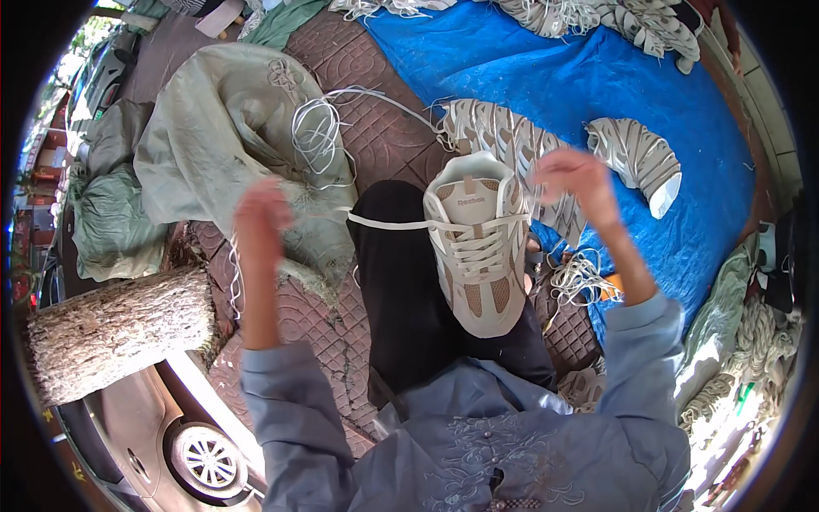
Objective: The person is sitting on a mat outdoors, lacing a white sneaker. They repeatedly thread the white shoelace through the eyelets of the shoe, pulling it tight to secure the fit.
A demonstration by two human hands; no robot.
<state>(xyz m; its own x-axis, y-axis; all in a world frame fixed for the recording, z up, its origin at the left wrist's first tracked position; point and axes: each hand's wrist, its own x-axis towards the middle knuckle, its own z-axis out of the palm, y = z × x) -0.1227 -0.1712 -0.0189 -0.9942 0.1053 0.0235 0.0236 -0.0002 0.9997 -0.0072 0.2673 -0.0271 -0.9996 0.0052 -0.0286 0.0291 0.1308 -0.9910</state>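
A cream sneaker [495, 320] with tan mesh panels rests on my black-trousered lap, its toe toward me. A flat off-white shoelace [388, 224] criss-crosses its front and is drawn out to both sides near the tongue. My left hand [263, 220], smeared by motion, is raised well left of the shoe with its fingers closed on one lace end. Close to the shoe's right side, my right hand [580, 181] is also blurred and pinches the other end. The lace stretches taut across my knee on the left.
Shoe uppers [636, 158] lie in rows on a blue tarp [717, 145] at the right. Loose laces [317, 132] trail over a pale sack [200, 119], and another lace bundle [580, 277] sits beside my knee. A tree trunk [128, 333] and parked car [141, 418] are at left.
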